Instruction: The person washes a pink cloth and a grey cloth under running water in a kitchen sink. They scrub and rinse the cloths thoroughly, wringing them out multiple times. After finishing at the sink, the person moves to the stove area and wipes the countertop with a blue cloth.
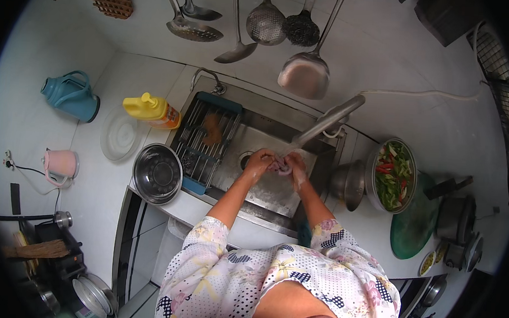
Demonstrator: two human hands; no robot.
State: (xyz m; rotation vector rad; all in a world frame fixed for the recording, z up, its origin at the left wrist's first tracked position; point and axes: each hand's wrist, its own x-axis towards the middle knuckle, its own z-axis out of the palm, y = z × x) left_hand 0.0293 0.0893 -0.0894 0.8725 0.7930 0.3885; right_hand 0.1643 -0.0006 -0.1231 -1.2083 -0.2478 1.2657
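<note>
Under the end of a metal faucet [328, 122], both of my hands grip a pinkish, soft lump [280, 165] that looks like raw meat or offal. My left hand [260, 162] pinches its left side, and my right hand [296, 166] holds its right side, with wet fingers. Below them lies the basin of a stainless steel sink [269, 198]. Its drain [245, 159] shows just left of my left hand. My fingers partly hide the lump, so its exact kind is unclear.
A roll-up drying rack [194, 156] covers the sink's left part. Left of it stand a steel bowl [157, 173] and a yellow bottle [153, 110]. At right are a metal bowl [354, 186], a pot of cut vegetables [392, 175] and a green board [410, 232]. Utensils, including a spatula [304, 75], hang above.
</note>
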